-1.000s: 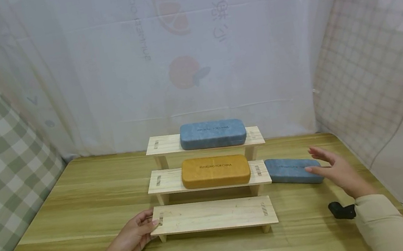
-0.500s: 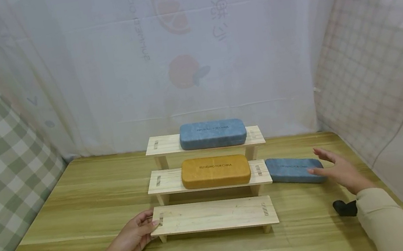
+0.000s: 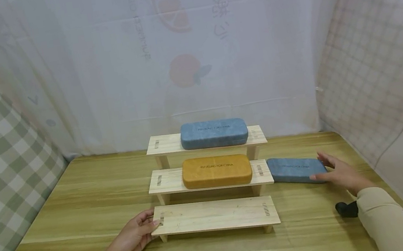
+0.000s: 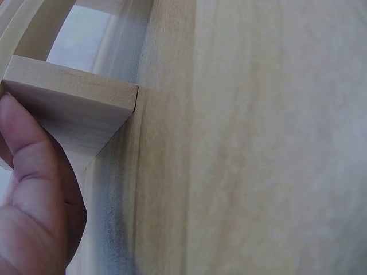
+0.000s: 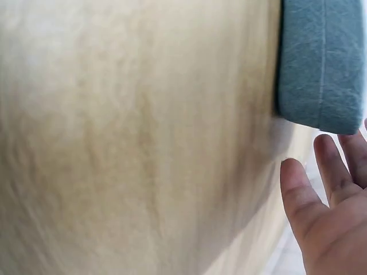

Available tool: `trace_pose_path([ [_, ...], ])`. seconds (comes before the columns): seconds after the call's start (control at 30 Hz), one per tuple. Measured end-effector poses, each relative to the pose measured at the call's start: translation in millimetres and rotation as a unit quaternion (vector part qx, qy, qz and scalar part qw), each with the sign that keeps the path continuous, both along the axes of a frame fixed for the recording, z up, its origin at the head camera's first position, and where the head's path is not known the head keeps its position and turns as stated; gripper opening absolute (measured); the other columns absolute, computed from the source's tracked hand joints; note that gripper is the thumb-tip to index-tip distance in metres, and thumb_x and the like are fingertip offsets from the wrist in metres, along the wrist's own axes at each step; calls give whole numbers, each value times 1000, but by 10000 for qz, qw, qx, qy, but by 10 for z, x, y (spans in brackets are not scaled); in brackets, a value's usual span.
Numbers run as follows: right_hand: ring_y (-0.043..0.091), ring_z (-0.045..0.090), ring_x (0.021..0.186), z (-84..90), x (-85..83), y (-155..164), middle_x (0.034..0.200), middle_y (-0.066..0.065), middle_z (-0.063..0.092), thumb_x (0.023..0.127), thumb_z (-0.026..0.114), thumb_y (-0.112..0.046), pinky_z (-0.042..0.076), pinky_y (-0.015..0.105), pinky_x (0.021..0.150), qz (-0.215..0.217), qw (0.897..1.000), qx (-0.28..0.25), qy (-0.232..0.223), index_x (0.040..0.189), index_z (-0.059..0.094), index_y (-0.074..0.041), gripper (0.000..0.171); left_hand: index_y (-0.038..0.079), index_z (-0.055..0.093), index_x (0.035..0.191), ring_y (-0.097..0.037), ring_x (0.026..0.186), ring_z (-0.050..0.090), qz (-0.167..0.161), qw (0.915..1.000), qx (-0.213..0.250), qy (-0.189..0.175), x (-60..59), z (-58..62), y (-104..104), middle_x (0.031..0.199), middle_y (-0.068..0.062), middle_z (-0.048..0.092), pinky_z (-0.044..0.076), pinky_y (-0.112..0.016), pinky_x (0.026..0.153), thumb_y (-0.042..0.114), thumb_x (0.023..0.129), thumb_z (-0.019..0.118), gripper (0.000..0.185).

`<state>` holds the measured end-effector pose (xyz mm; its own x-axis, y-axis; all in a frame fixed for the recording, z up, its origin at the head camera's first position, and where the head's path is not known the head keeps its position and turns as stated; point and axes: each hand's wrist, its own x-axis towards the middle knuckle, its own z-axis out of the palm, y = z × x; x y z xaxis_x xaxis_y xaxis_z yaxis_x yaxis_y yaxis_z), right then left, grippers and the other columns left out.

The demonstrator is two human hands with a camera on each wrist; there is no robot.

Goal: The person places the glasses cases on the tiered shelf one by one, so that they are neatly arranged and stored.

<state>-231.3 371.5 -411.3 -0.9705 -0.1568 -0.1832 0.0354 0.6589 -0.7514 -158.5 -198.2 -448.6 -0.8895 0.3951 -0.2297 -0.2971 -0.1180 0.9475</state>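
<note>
My left hand [image 3: 137, 236] holds the left end of the lowest wooden display riser [image 3: 216, 214], its thumb [image 4: 23, 137] against the board's end in the left wrist view. At the right, a blue glasses case [image 3: 297, 169] with small dark lettering lies on the table. My right hand [image 3: 343, 172] is at that case's right end, thumb near the front edge and fingers by the back edge. In the right wrist view a small gap shows between the spread fingertips [image 5: 324, 143] and the end of the blue case [image 5: 321, 63].
Behind stand two taller risers: an orange glasses case [image 3: 216, 172] sits on the middle one [image 3: 166, 180], another blue glasses case [image 3: 214, 134] on the top one [image 3: 162, 143]. A white curtain [image 3: 100, 93] closes off the back of the wooden table [image 3: 79, 208].
My right hand has moved slightly right and lower, from over the blue case to around its right end. My left hand stays on the lowest riser, and the cases keep their places.
</note>
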Motion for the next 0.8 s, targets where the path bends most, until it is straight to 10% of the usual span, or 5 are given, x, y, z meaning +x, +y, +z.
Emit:
trace_pose_path([
  [0.8,60,11,133,-103,-104,53,147,43,8,81,78,-26,19,70,103,-204,9989,364,-190,149,12,10,102,-17,11,144,-11,98,57,93,9999,-10,-93,-6,9,6,113,-7,52,51,-23,84,8,98,55,68],
])
